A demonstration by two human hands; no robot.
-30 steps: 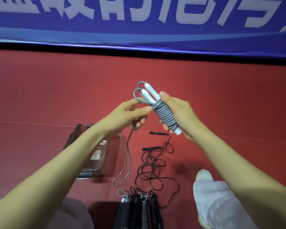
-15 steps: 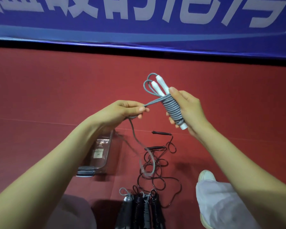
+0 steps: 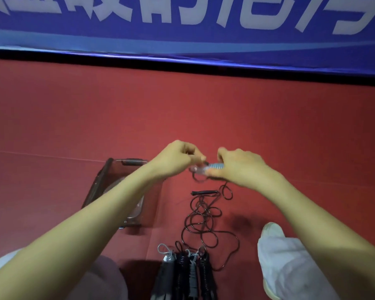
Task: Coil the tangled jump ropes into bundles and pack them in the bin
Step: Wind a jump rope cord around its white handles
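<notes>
Mid-frame, my right hand (image 3: 240, 167) is clasping the probably light, springy rope bundle (image 3: 214, 166), my left hand (image 3: 178, 159) pinching its end.

Held the wound rope (image 3: 214, 166) between left grip (image 3: 178, 158) and right grip (image 3: 238, 167). Had the bin (image 3: 108, 176) on the floor (image 3: 52, 126) left of the left grip, the loose rope (image 3: 204, 192) nearer than both grips, the bundles (image 3: 186, 273) nearer still, a shoe (image 3: 273, 232) nearer than the right grip.

Red floor (image 3: 74, 118); blue banner (image 3: 182, 46) w/ white lettering along floor's far edge; white shoe (image 3: 271, 230) + pale trouser leg (image 3: 290, 269) at floor's near-right.
</notes>
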